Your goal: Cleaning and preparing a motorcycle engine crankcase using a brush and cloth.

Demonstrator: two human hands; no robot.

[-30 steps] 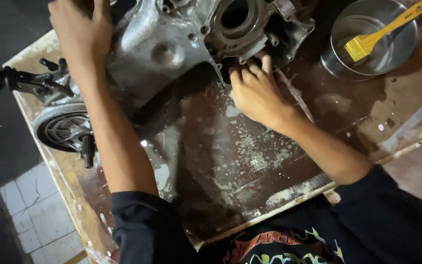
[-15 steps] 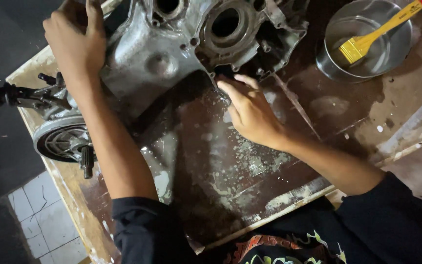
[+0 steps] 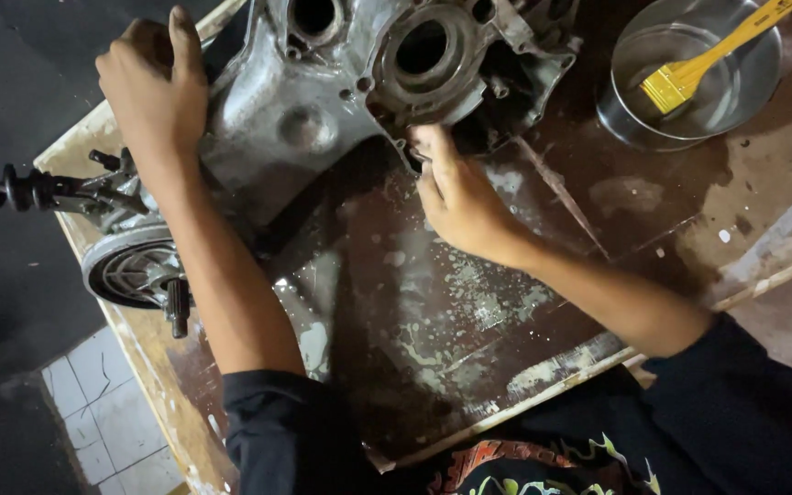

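Grey cast-metal engine case [image 3: 341, 101], head view: lying on a stained wooden board [image 3: 469, 367]. Left hand [image 3: 153, 87] is gripping the case's left edge, seemingly steadying it; right hand [image 3: 456, 197] is pressing curled fingers under the case's round bore. Right of the case, a metal bowl [image 3: 753, 87] is holding a yellow brush [image 3: 689, 78]. Left of it, a wheel-like part [image 3: 126, 266] is resting. No labels are showing.

The stained board [image 3: 469, 348] offers open surface between the two forearms, below the engine casing [image 3: 350, 101]. The casing blocks the upper centre. A metal bowl [image 3: 630, 115] holding a yellow brush [image 3: 689, 73] occupies the upper right; a round metal part [image 3: 126, 266] crowds the left edge.
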